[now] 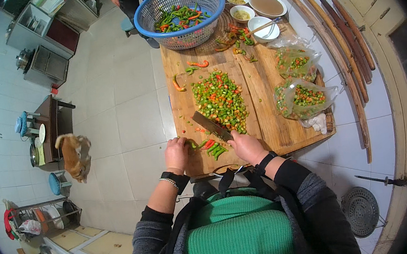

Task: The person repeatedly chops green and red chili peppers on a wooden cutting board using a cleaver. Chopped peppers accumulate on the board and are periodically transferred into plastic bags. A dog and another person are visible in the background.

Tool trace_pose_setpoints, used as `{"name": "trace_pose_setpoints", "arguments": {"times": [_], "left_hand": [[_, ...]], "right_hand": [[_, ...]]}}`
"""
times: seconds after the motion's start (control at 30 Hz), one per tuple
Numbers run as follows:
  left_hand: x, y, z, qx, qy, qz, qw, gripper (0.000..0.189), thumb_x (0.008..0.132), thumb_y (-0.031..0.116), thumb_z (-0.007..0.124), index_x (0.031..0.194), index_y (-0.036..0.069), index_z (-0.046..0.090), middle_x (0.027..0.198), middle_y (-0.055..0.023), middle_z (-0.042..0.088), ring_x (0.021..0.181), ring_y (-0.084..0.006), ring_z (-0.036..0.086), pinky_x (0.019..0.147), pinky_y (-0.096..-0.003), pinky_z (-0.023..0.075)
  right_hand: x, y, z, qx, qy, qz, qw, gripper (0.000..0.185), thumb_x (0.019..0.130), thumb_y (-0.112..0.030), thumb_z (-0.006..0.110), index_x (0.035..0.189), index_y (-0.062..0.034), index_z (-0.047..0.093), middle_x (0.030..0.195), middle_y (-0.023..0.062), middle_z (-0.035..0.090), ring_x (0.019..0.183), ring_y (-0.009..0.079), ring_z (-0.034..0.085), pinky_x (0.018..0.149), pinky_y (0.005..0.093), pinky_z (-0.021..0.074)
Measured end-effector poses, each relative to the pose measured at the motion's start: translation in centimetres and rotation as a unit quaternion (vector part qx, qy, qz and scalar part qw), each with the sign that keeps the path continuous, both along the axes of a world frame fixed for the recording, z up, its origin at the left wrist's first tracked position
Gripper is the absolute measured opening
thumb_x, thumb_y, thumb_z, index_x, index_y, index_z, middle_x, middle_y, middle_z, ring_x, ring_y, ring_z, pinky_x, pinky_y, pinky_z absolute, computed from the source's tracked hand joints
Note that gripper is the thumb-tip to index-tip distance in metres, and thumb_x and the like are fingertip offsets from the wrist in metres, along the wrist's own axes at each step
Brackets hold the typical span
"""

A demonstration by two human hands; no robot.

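My right hand [246,145] is closed round the handle of a cleaver [211,126], whose broad blade points up and left over the wooden cutting board [197,165]. At the board's left edge, my left hand [177,152] touches the end of a green chili pepper; how firmly it holds this is unclear. Between the hands lie several red and green chili peppers [214,149]. A wide heap of chopped chili peppers [219,100] covers the board beyond the blade. Whole peppers [198,64] rest near the board's far edge.
A blue plastic basket [182,31] of chili peppers stands at the table's far left. Bowls [268,5] and a white bowl [264,35] with chopsticks are at the far right. Two plastic bags [305,98] of chopped peppers sit on the right. A person [128,0] stands beyond; a cat [73,157] is on the floor.
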State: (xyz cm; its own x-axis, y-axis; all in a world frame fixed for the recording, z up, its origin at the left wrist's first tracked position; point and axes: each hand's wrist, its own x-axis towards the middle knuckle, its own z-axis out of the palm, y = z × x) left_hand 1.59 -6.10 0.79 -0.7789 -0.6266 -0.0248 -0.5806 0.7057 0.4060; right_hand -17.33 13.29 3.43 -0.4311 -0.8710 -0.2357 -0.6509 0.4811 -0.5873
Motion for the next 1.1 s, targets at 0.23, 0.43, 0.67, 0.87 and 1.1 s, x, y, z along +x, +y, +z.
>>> {"name": "trace_pose_setpoints", "arguments": {"times": [0.23,0.43,0.67,0.87,1.1], "left_hand": [[0.0,1.2,0.7,0.032,0.049,0.041,0.997,0.014,0.079,0.008,0.067,0.093,0.006,0.066,0.089,-0.0130,0.064,0.082,-0.0345,0.062,0.074,-0.0443,0.0519],[1.8,3.2,2.0,0.168,0.043,0.137,0.975,0.019,0.080,0.013,0.072,0.096,0.005,0.067,0.087,-0.0140,0.068,0.082,-0.0307,0.068,0.074,-0.0384,0.0543],[4.1,4.6,0.0,0.135,0.077,0.112,0.982,0.012,0.082,0.010,0.069,0.093,0.006,0.067,0.093,-0.0151,0.067,0.082,-0.0319,0.066,0.073,-0.0393,0.0538],[6.0,6.1,0.1,0.093,0.171,0.160,0.968,0.014,0.085,0.005,0.067,0.098,0.004,0.066,0.096,-0.0139,0.065,0.079,-0.0286,0.066,0.070,-0.0354,0.0542],[7.2,9.0,1.7,-0.033,0.149,0.015,0.988,0.028,0.077,0.005,0.070,0.105,0.005,0.066,0.104,-0.0112,0.063,0.093,-0.0306,0.061,0.077,-0.0392,0.0528]], "right_hand": [[0.0,-0.1,0.5,0.012,0.006,0.003,1.000,0.032,0.097,-0.030,0.055,0.108,-0.0002,0.050,0.075,0.0238,0.065,0.072,0.0434,0.064,0.061,0.0536,0.0489],[0.0,-0.1,0.9,0.003,0.001,0.015,1.000,0.030,0.096,-0.027,0.055,0.105,0.0021,0.052,0.075,0.0230,0.065,0.075,0.0407,0.066,0.063,0.0500,0.0512],[0.5,0.9,1.4,-0.061,0.029,0.077,0.995,0.025,0.096,-0.023,0.055,0.106,0.0000,0.052,0.070,0.0228,0.062,0.069,0.0413,0.064,0.059,0.0515,0.0485],[1.8,3.2,3.1,-0.048,0.050,0.148,0.986,0.025,0.095,-0.023,0.056,0.108,-0.0026,0.051,0.066,0.0198,0.062,0.064,0.0412,0.062,0.056,0.0513,0.0484],[3.7,4.2,3.0,-0.036,0.071,0.226,0.971,0.016,0.089,-0.016,0.055,0.098,-0.0045,0.050,0.067,0.0157,0.064,0.063,0.0378,0.064,0.054,0.0494,0.0499]]}}
